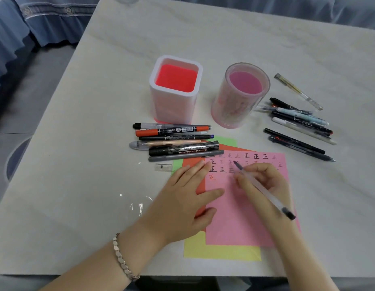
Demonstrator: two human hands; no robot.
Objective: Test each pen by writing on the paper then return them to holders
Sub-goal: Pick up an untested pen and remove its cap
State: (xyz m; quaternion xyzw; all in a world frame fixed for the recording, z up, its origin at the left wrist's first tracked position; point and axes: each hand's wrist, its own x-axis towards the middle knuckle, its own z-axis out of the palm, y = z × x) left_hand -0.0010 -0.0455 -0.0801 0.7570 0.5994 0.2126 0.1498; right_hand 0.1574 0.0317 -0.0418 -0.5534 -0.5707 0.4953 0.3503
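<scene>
"Near the table's [77,164] front edge, how do the hands lie?"

"The left hand [182,198] rests flat, fingers straight, on the left edge of the pink paper [245,217]. The right hand [264,185] grips a clear pen [264,192], its tip pointing far, over the written rows."

"What can one read?"

"Rows of '正' on the paper, 'BAOKE' on the black marker [183,148]. Room for moving lies left of the papers and beyond the square holder [175,91] and round holder [241,95]."

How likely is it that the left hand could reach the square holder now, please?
Likely yes: the left hand rests flat on the paper, holding nothing, and only a low row of pens lies between it and the square holder.
</scene>
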